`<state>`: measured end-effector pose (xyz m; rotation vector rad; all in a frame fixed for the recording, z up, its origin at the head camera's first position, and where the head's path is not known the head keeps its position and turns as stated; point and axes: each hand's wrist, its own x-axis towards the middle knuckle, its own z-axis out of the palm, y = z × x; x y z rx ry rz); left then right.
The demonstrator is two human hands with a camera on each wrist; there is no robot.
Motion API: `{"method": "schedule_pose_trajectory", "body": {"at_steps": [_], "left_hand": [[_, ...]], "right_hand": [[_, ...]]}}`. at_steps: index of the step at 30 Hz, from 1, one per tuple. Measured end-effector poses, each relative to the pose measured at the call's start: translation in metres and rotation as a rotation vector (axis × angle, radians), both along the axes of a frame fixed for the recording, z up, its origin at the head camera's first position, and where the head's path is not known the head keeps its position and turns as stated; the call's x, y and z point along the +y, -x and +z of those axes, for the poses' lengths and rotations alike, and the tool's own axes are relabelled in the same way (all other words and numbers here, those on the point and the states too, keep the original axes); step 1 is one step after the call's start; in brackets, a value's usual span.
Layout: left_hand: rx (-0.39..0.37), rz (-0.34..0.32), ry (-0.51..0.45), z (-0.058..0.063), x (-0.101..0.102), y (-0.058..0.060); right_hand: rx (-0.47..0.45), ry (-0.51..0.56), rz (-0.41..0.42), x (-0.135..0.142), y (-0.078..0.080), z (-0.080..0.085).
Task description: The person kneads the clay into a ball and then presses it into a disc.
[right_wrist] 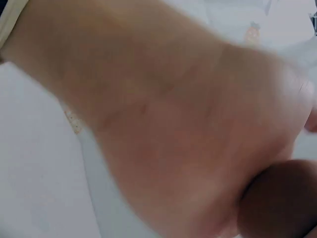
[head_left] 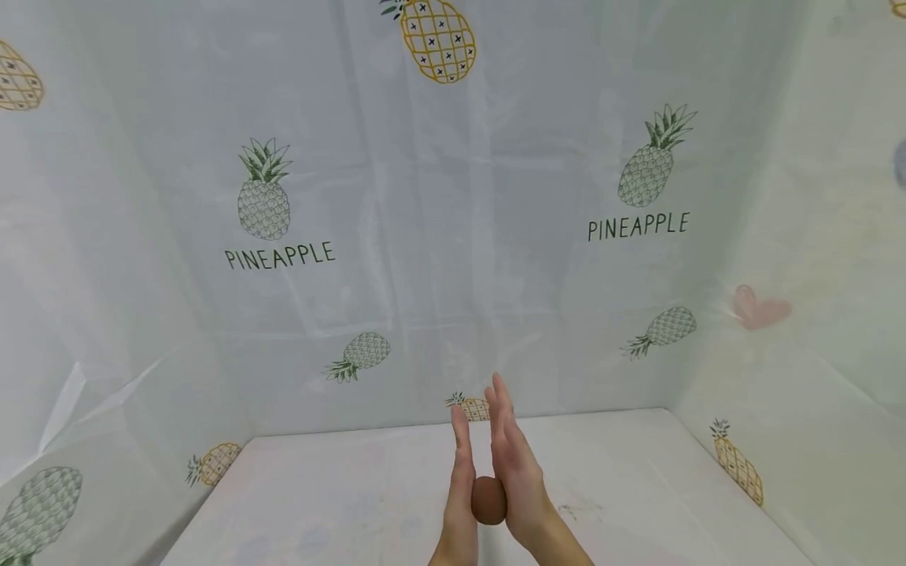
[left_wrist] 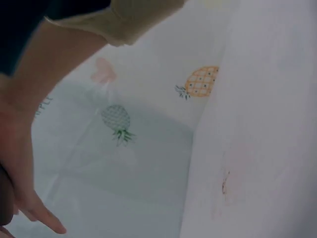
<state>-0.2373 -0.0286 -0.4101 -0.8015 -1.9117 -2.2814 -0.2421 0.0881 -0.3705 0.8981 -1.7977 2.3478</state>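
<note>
A smooth brown ball [head_left: 489, 501], its material unclear, sits between the two palms. My left hand [head_left: 462, 472] stands upright on one side of it, fingers pointing straight forward and up. On the opposite side my right hand [head_left: 517, 472] faces it, with long straight fingers and its palm against the ball. The palms press the ball from both sides near the heels of the hands, while the fingertips stand apart. In the left wrist view the ball [left_wrist: 5, 198] shows at the left edge. The right wrist view has the ball [right_wrist: 282, 198] at lower right, partly cut off.
Below the hands lies a white tabletop [head_left: 340, 495] with faint marks [head_left: 576, 511] to the right. Pale sheeting [head_left: 453, 236] printed with pineapples encloses its back and sides. A sleeve cuff [left_wrist: 133, 22] shows in the left wrist view.
</note>
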Motion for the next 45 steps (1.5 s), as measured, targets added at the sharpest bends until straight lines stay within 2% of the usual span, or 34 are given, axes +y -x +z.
{"method": "schedule_pose_trajectory", "body": {"at_steps": [4,7,13,17,19,25,31,38,41,45], "left_hand": [[0.059,-0.016,-0.016,0.009,-0.002,-0.007],[0.093,0.003,-0.016,0.013,-0.005,-0.007],[0.083,0.102,0.005,0.016,-0.01,0.005],[0.063,0.173,0.039,0.015,-0.011,0.012],[0.059,0.185,0.047,0.013,-0.01,0.015],[0.054,0.149,0.064,0.003,-0.001,0.016],[0.043,0.079,0.074,-0.006,0.006,0.007],[-0.019,0.042,0.022,0.002,0.005,-0.008],[-0.017,0.023,0.019,0.005,0.005,-0.013],[-0.018,0.037,0.03,0.01,0.003,-0.018]], "right_hand": [[-0.035,-0.001,0.015,-0.002,0.006,-0.007],[-0.068,-0.014,0.044,-0.004,0.006,-0.014],[-0.081,-0.038,0.086,-0.01,-0.005,-0.023],[-0.057,-0.019,0.102,-0.01,-0.013,-0.021],[-0.04,-0.011,0.097,-0.009,-0.017,-0.019],[-0.007,0.0,0.033,-0.002,-0.025,-0.007],[0.028,0.026,-0.017,0.005,-0.019,0.003],[0.027,0.025,-0.024,0.006,-0.007,-0.003],[0.002,0.054,-0.026,0.005,-0.002,-0.008],[-0.043,0.062,-0.026,0.002,0.001,-0.016]]}}
